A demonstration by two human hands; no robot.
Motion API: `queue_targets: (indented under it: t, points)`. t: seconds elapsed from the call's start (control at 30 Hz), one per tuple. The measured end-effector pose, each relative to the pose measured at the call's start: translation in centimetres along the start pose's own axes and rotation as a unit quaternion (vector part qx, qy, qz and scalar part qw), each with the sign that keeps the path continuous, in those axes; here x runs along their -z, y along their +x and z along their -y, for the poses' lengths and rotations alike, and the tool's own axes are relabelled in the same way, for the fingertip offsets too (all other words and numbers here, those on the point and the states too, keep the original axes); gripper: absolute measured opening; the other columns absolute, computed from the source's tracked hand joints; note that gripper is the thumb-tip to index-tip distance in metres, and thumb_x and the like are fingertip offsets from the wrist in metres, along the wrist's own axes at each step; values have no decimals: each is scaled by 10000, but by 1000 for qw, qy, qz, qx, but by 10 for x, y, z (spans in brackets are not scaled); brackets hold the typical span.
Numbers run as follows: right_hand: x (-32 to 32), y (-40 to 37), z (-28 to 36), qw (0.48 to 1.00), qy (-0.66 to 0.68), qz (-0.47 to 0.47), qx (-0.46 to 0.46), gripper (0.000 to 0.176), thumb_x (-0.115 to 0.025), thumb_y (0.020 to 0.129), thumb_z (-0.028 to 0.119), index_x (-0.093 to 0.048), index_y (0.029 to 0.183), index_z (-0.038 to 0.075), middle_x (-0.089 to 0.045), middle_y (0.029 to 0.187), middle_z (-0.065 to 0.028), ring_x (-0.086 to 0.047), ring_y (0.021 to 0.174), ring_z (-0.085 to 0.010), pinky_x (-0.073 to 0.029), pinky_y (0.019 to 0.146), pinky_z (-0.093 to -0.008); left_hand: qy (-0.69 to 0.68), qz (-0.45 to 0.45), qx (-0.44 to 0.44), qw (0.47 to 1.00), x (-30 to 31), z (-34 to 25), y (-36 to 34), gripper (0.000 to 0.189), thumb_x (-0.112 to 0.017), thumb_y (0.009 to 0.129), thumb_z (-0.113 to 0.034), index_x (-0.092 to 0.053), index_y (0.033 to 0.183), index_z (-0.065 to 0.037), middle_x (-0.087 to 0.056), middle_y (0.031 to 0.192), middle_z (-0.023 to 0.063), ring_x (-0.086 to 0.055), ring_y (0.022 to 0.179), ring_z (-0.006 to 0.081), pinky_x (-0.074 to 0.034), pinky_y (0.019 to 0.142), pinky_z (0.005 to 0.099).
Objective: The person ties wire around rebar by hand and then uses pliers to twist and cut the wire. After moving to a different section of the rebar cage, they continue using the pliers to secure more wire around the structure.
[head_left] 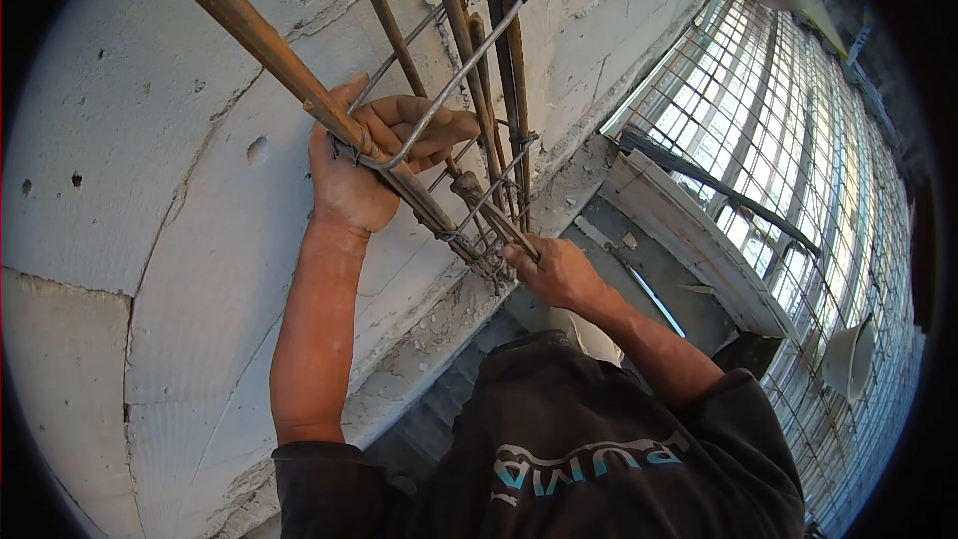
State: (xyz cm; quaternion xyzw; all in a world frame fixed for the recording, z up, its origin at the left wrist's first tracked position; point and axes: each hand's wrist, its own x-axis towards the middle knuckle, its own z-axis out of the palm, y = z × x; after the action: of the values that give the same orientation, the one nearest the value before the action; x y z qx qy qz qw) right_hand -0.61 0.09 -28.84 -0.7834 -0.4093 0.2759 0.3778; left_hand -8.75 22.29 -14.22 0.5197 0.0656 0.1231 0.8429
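My left hand (354, 185) is wrapped round a rusty rebar (259, 35) from behind, its bent fingers showing on the far side. A bent wire stirrup (439, 105) hooks over that bar right at the hand, where dark tie wire (346, 148) is wound. In my right hand (561, 271) are the handles of rusty pincers (499, 217), closed in the fingers. The pincers' head (465, 182) points up into the rebar cage, among the upright bars. Further stirrups (504, 175) and wire ties join the bars lower down.
A pale block wall (220, 200) with cracks and holes stands behind the cage. Rubble lies along its foot (439, 319). To the right, a board edge (699, 240) borders a wire mesh (798, 150), with a pale bucket (848, 359) on it.
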Motion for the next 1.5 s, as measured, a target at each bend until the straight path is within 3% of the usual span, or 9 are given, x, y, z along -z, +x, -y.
queue_targets:
  t: [0.1, 0.27, 0.4, 0.6, 0.7, 0.8, 0.83, 1.13, 1.5]
  points:
    - [9, -4, 11, 996, -50, -4, -70, 440, -572, 977, 427, -651, 991, -6, -634, 671, -204, -665, 681, -374, -511, 694, -477, 20, -5, -4, 1000, -2, -2, 0, 756, -251, 960, -555, -704, 1018, 48, -674, 1096, 314, -653, 1089, 420, -394, 1041, 462]
    - [24, -11, 22, 960, 200, 157, -119, 411, -678, 925, 403, -613, 848, 5, -582, 638, -96, -613, 552, -213, -495, 497, -368, 10, -29, 11, 999, -9, -4, 0, 767, -275, 950, -564, -698, 1020, 71, -669, 1086, 331, -651, 1085, 435, -393, 1043, 464]
    - [19, -12, 7, 682, 631, 316, -191, 337, -726, 902, 334, -574, 826, 43, -528, 637, -2, -550, 484, -112, -455, 382, -259, 12, -44, 12, 999, -12, -4, -1, 786, -278, 947, -573, -691, 1024, 91, -666, 1085, 338, -645, 1098, 440, -403, 1035, 464]
    - [9, -10, -10, 754, 583, 296, -67, 371, -732, 884, 313, -541, 1020, 25, -570, 708, -48, -572, 502, -121, -484, 418, -293, -8, -42, 14, 999, -8, -2, -1, 784, -298, 946, -579, -689, 1034, 95, -675, 1084, 319, -650, 1090, 439, -438, 1008, 461]
    - [32, -28, 29, 970, 226, 64, -61, 460, -699, 893, 331, -519, 1131, -19, -630, 770, -134, -626, 558, -236, -535, 553, -383, -18, -25, 17, 999, -5, -4, 0, 784, -303, 946, -582, -686, 1048, 94, -677, 1087, 310, -648, 1091, 444, -441, 1009, 465]
    - [14, -46, 24, 983, -82, -157, 54, 513, -660, 912, 342, -499, 1182, -63, -658, 827, -206, -642, 652, -370, -527, 692, -441, -25, 13, 20, 999, -1, -4, 1, 786, -294, 949, -581, -681, 1068, 93, -673, 1105, 308, -631, 1119, 450, -430, 1023, 471]
    - [15, -50, 31, 991, -56, -121, 0, 494, -618, 941, 366, -508, 1140, -72, -647, 871, -267, -614, 714, -470, -505, 722, -483, -32, 25, 23, 999, 1, -4, 1, 786, -290, 951, -580, -681, 1073, 91, -670, 1113, 309, -625, 1129, 452, -425, 1029, 472]
    - [12, -41, 6, 866, 463, 157, -104, 463, -566, 978, 490, -578, 981, 27, -454, 663, 23, -439, 548, -76, -391, 485, -256, -15, -7, 33, 999, -3, -5, 1, 823, -273, 921, -630, -696, 1077, 58, -698, 1082, 263, -667, 1074, 392, -413, 1022, 430]
    - [-27, -36, -14, 969, 245, -1, 27, 511, -465, 1018, 479, -597, 1101, -8, -637, 805, -146, -641, 727, -293, -495, 680, -409, -3, 36, 19, 999, 7, -4, 1, 735, -334, 966, -598, -703, 1047, 32, -714, 1059, 228, -618, 1146, 437, -440, 1008, 490]
